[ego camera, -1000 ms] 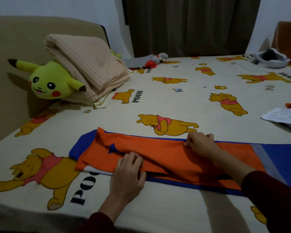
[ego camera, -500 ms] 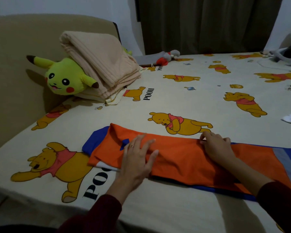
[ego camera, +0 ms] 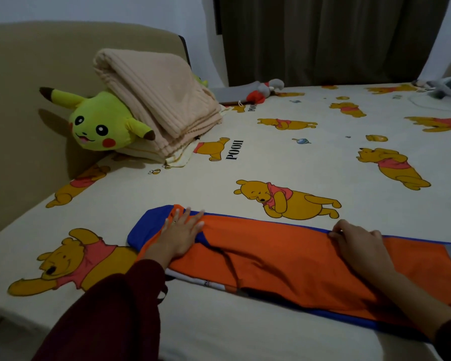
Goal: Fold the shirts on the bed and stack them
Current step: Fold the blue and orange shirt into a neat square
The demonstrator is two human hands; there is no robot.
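Note:
An orange and blue shirt (ego camera: pixel 279 254) lies folded into a long strip across the near part of the bed (ego camera: pixel 310 157). My left hand (ego camera: pixel 181 234) lies flat on its left end near the blue collar area, fingers straight and spread. My right hand (ego camera: pixel 359 243) rests on the shirt's far edge toward the right, its fingers bent over the fabric edge. The right end of the shirt runs out of view.
A yellow plush toy (ego camera: pixel 99 121) and a folded beige blanket (ego camera: pixel 156 100) sit at the far left against the headboard. A small red and grey toy (ego camera: pixel 264 91) lies near the curtain. Grey clothing (ego camera: pixel 448 87) lies at the far right.
My left hand slid left along the shirt toward its blue end, flattening the fabric. My right hand stayed on the far edge. The view shifted left.

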